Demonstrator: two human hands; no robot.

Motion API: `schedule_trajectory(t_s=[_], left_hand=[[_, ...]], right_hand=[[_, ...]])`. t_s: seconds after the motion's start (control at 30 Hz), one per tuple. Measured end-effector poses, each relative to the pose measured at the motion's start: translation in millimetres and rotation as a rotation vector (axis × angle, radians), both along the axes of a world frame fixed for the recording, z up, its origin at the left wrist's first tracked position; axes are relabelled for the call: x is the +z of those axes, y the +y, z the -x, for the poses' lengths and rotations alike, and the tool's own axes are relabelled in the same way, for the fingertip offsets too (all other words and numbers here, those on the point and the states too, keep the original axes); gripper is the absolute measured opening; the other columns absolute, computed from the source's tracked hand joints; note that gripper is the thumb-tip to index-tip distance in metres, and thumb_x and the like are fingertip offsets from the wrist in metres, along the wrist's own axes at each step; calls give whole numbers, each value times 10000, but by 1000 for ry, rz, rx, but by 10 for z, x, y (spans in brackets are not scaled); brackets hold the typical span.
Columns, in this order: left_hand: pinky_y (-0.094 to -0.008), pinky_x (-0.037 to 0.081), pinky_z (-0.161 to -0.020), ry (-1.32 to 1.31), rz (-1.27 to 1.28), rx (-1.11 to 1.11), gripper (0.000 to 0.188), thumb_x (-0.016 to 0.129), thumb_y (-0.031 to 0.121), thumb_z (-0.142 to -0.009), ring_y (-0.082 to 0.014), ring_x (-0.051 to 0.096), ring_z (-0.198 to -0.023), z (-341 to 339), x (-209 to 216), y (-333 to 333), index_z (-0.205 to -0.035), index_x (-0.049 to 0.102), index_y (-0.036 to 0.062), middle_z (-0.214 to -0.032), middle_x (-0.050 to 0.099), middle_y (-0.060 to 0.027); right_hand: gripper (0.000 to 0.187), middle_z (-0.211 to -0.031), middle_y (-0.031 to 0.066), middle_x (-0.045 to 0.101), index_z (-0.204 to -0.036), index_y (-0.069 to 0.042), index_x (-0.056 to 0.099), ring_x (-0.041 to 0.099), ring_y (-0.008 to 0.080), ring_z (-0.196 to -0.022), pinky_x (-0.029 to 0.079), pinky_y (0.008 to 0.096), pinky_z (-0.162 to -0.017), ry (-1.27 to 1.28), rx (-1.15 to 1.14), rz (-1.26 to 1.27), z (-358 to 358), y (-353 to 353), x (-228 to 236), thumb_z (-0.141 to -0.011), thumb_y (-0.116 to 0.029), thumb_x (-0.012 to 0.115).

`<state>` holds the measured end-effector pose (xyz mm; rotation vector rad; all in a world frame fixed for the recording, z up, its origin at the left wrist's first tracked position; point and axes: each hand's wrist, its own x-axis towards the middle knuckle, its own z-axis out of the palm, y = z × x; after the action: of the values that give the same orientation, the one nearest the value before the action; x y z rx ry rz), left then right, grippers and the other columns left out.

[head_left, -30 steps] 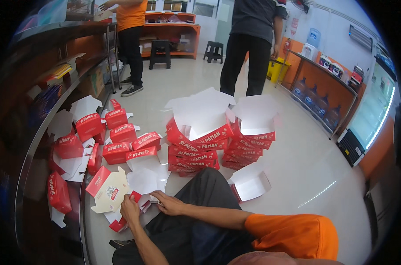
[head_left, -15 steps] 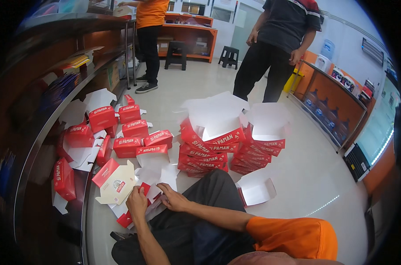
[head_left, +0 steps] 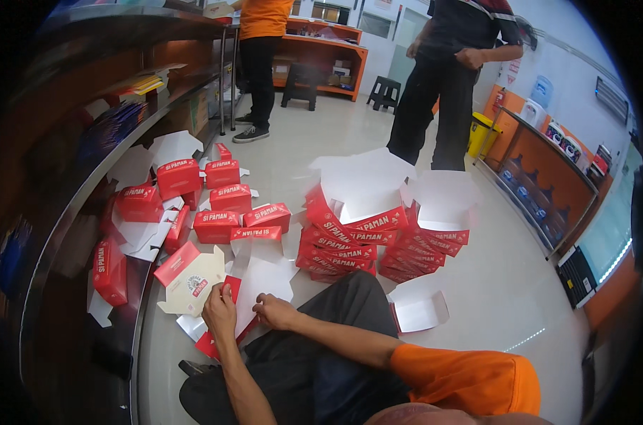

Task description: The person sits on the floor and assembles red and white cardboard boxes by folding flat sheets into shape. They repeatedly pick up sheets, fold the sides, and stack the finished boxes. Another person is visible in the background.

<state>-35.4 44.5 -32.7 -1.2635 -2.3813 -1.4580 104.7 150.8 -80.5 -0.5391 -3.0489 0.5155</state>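
In front of my crossed legs, a partly folded red and white cardboard box (head_left: 249,287) stands with its white inner side up. My left hand (head_left: 221,313) is closed on its red left side. At its right edge, my right hand (head_left: 276,312) pinches the white board with bent fingers. A cream and red flat box panel (head_left: 194,283) with a round print lies just left of my left hand. Several closed-looking red boxes (head_left: 216,225) are scattered beyond. Open boxes are nested in two stacks, a left stack (head_left: 342,241) and a right stack (head_left: 424,248).
One open white-lined box (head_left: 420,308) lies right of my knee. A metal shelf (head_left: 140,297) runs along the left. Two people stand ahead, one in an orange shirt (head_left: 263,20), one in dark clothes (head_left: 463,42). A rack with water bottles (head_left: 530,188) is at the right.
The view has shifted a little left, moving the scene rightward. The white panel between my hands shows more openly, and my right hand's fingers have curled in. The person in dark clothes brought their hands to their waist.
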Motion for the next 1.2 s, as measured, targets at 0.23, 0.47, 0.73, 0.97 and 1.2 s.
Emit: schedule_trajectory(t_s=[0.23,0.47,0.73,0.97,1.2], left_hand=[[-422,498,-669,172,-228,-68,179,583,196,-938,-363,644,-789,-155,362,-34,-953,656,34,-880,677,-154],[-384,503,-585,134,-460,11,128,641,118,-908,-325,655,-676,-100,527,-135,-933,650,-6,-806,667,-159],[-319,516,-630,-129,-524,-84,139,627,84,-922,-194,657,-659,-195,947,-418,-993,641,-35,-793,683,-133],[-391,504,-631,-40,-378,-509,124,648,98,-884,-331,645,-740,-921,1155,-179,-996,677,54,-848,662,-128],[-302,538,-727,-817,-160,-691,221,645,91,-901,-205,664,-853,-978,1104,-197,-1102,646,0,-922,679,-129]], right_hand=[[530,-1365,248,458,-1392,-70,431,437,416,-1255,378,460,-1054,144,-46,174,-127,112,-376,-897,-187,580],[521,-1378,244,447,-1408,-101,419,435,420,-1257,377,471,-1056,-55,104,77,-5,23,-286,-935,-276,549],[481,-1060,180,642,-1362,-58,443,630,300,-985,522,393,-807,214,71,369,-343,-126,690,-937,-228,588],[437,-777,173,632,-1344,-65,442,626,376,-663,493,430,-612,366,-246,83,-1016,-168,1775,-979,-286,533],[292,-698,103,609,-1007,-10,533,596,180,-595,468,314,-561,528,-266,278,-1318,252,1531,-1003,-301,504]])
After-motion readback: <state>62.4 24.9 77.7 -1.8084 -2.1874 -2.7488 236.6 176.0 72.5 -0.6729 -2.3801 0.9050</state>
